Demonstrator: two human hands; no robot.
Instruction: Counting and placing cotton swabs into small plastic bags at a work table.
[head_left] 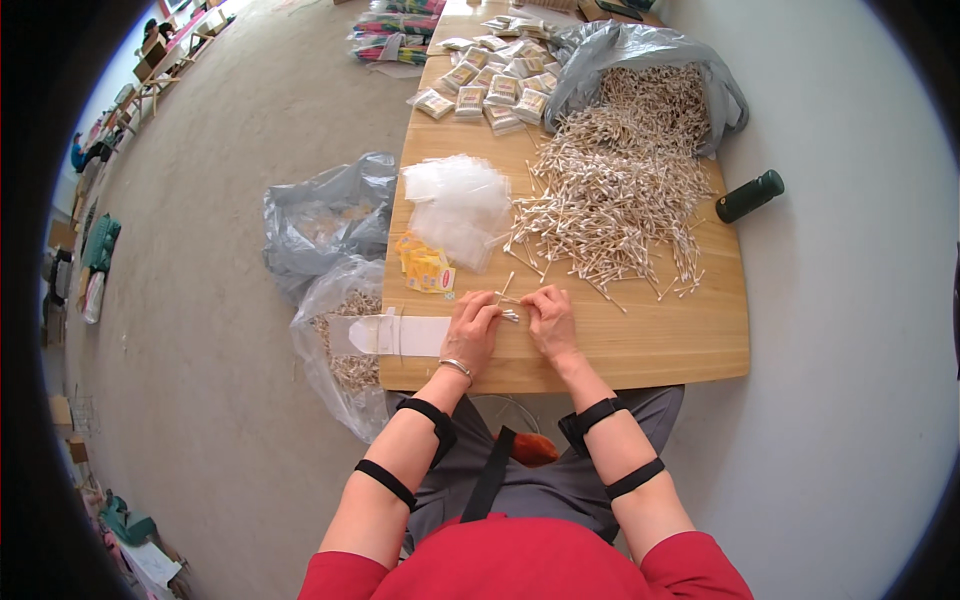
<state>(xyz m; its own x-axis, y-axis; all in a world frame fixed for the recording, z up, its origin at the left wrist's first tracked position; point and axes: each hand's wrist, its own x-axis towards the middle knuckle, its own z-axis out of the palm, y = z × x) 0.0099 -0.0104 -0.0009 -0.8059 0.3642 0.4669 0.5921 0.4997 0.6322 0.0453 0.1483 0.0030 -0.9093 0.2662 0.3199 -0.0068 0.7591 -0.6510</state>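
Note:
Near the front edge of the wooden table, my two hands are close together over a few cotton swabs. My left hand is closed on cotton swabs, whose white tips show at its fingers. My right hand has its fingertips pinched at the end of a swab lying between the hands. A white card strip lies beside my left hand. Farther off are yellow printed cards and a stack of clear plastic bags. A large heap of loose cotton swabs spreads beyond my right hand.
A grey plastic bag spills swabs at the far right. Small filled packets lie at the far end. A dark green bottle is by the right wall. Bags with swabs and a grey bag flank the table's left edge.

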